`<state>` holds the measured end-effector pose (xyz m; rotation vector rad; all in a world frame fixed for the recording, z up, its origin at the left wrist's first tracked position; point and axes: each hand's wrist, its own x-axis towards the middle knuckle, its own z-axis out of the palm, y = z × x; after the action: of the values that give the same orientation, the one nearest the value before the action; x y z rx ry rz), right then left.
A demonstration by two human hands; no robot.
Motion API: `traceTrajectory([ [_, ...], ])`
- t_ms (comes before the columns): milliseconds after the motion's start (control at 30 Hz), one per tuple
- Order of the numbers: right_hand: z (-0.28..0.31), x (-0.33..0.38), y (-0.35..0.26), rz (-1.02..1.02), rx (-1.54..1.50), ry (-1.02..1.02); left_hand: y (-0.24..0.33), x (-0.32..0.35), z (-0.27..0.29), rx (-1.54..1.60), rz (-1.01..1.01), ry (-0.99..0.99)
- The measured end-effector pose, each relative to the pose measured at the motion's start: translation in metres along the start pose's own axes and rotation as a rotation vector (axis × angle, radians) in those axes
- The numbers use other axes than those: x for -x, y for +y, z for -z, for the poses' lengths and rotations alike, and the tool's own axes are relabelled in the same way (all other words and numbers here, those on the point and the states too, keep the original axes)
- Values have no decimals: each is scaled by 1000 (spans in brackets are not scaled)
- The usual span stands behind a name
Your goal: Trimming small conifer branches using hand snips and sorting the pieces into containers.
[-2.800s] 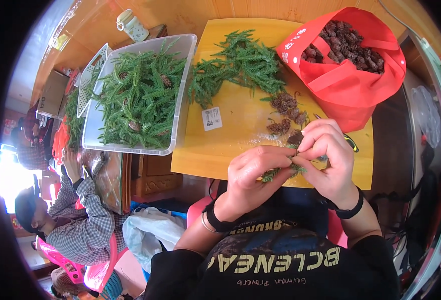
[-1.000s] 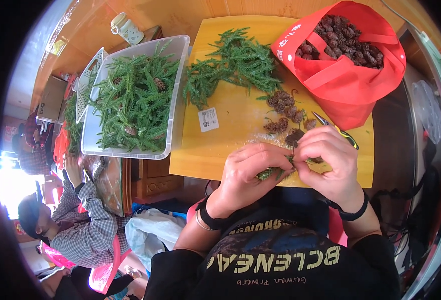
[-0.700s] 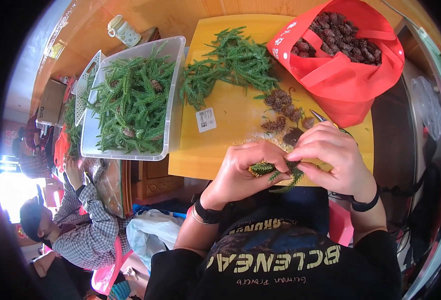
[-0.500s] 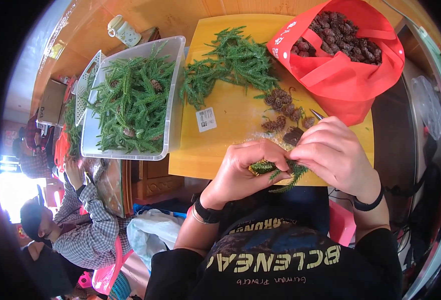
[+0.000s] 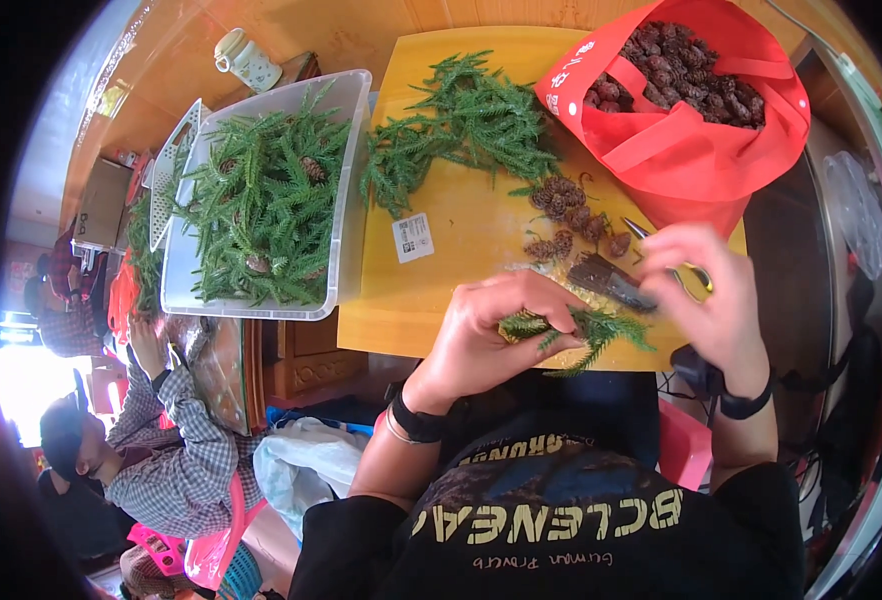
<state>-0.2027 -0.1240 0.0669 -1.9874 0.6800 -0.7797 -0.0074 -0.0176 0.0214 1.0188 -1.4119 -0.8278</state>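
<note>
My left hand (image 5: 509, 322) is closed around a green artificial pine sprig (image 5: 601, 338), whose needles stick out past the fingertips toward the right. My right hand (image 5: 709, 300) is apart from the sprig, its fingers smeared by motion. Under and beside those fingers lie pliers (image 5: 699, 284) with a yellow and black handle and a pointed metal tip; whether the hand grips them is unclear. A dark-bristled brush (image 5: 606, 280) lies between the two hands. Several brown pine cones (image 5: 559, 198) sit just beyond the brush on the yellow board (image 5: 401, 300).
More green sprigs (image 5: 481, 125) lie at the board's far side. A clear plastic bin (image 5: 346, 230) of sprigs stands left, a red bag (image 5: 671, 185) of pine cones at the far right. A white label (image 5: 413, 238) lies on the board. Another person (image 5: 176, 470) works at the left.
My right hand has let go of the sprig and moved right, uncovering the brush and the pliers' handle. My left hand keeps the sprig in nearly the same place.
</note>
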Motion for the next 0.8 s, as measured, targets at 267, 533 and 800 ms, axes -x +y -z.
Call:
traceTrajectory([
  [267, 27, 41, 119, -242, 731, -188, -12, 5, 11, 385, 89, 16],
  [533, 31, 44, 130, -145, 627, -71, -18, 6, 15, 740, 74, -100],
  [800, 47, 60, 113, -222, 544, 25, -23, 9, 13, 855, 56, -143],
])
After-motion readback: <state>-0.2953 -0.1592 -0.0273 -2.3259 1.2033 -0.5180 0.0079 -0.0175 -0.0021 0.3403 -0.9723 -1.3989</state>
